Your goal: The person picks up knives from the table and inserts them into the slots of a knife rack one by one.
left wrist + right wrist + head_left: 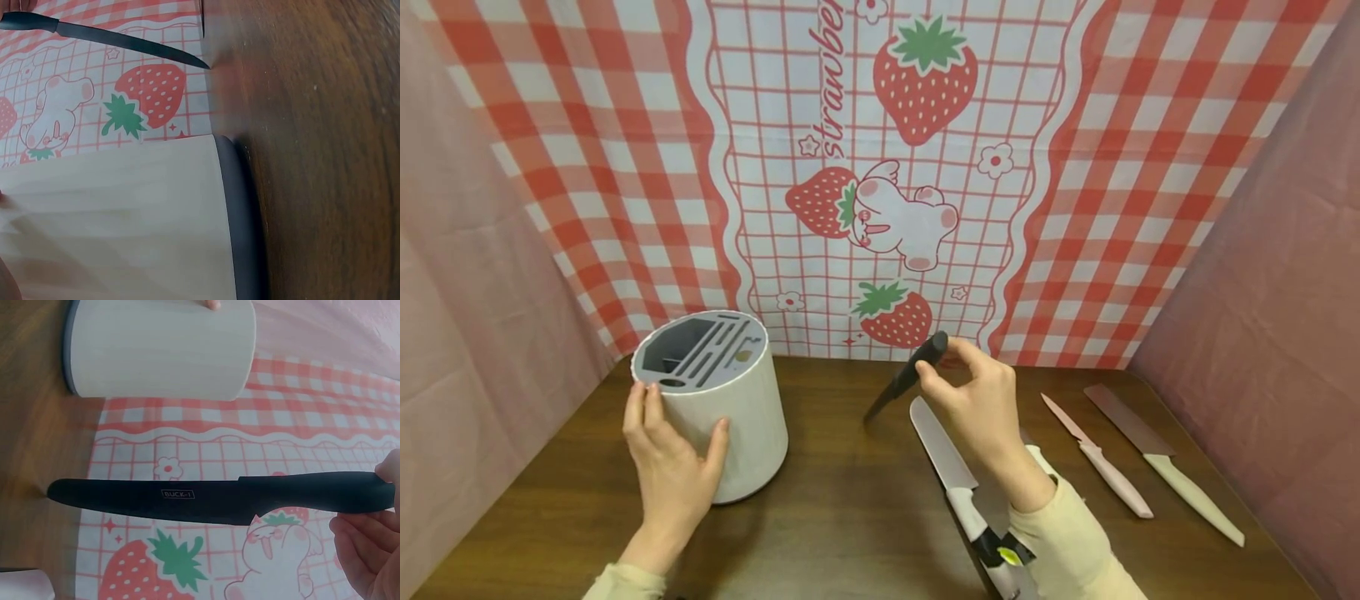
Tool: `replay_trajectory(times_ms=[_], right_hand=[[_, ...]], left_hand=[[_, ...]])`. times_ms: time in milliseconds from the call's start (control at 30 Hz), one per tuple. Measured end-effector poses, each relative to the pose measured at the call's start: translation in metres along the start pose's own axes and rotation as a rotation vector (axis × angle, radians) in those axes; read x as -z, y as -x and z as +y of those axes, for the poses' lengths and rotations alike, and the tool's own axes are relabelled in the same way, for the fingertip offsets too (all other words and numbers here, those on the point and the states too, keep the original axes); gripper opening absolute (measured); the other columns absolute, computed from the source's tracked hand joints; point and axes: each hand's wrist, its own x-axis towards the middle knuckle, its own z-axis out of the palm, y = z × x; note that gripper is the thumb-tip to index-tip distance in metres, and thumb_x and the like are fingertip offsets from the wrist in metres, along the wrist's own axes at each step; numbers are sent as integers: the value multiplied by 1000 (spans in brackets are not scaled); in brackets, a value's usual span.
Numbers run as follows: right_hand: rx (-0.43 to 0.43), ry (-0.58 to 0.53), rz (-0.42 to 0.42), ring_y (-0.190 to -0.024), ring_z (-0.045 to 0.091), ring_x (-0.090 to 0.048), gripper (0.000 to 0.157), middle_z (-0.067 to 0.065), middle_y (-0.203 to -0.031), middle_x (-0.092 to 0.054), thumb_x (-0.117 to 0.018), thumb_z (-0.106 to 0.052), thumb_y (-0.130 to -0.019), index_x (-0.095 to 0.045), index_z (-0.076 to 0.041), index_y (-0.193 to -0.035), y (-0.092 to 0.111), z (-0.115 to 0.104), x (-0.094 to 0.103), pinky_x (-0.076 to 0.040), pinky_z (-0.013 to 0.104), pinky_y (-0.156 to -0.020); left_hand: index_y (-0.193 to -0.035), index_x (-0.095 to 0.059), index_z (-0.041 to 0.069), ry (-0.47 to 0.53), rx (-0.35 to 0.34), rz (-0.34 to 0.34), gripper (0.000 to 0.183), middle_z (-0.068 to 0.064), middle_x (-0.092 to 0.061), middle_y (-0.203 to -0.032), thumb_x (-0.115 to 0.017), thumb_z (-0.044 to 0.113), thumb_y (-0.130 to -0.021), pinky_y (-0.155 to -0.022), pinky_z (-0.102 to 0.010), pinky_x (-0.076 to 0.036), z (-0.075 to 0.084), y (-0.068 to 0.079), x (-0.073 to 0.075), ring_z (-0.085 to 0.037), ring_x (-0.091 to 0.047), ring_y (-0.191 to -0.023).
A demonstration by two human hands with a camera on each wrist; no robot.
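My right hand (973, 404) pinches the end of a black knife's handle between thumb and fingers. The black knife (901, 382) hangs slanted, its tip downward over the table; lettering shows on its dark blade (150, 495) in the right wrist view. On the left stands a round white knife block (745, 437) with a grey slotted top (722, 346). My left hand (670, 471) rests against its near side, fingertips at the rim and thumb spread across the wall. No knife sits in its slots. In the left wrist view the white wall (119, 219) of the block fills the lower part.
A white-handled knife (943, 446) lies below my right hand, partly hidden by the forearm. Farther right lie a pink knife (1105, 471) and a cleaver (1187, 487) with a pale green handle. A strawberry-print cloth (880, 208) hangs behind the wooden table (842, 500).
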Motion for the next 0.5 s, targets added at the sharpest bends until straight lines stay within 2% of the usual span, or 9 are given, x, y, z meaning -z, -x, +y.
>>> replay_trajectory(times_ms=[300,500], right_hand=[[9,-20,12,-71,10,-64,18,-1,-76,-69,-73,-16,-73,-68,-11,-89,-7,-6,2,-49,29,-60],[-7,-61,15,-72,11,-65,17,0,-78,-69,-71,-14,-74,-68,-10,-91,-10,-10,3,-51,24,-57]], left_hand=[[-131,-26,-5,7,-6,15,73,-27,-25,-134,-54,43,-84,-107,-48,-19,2,-1,-2,-44,-26,-123],[-131,-26,-5,6,-3,14,73,-28,-25,-134,-53,44,-84,-107,-48,-18,2,-2,-1,-44,-25,-123]])
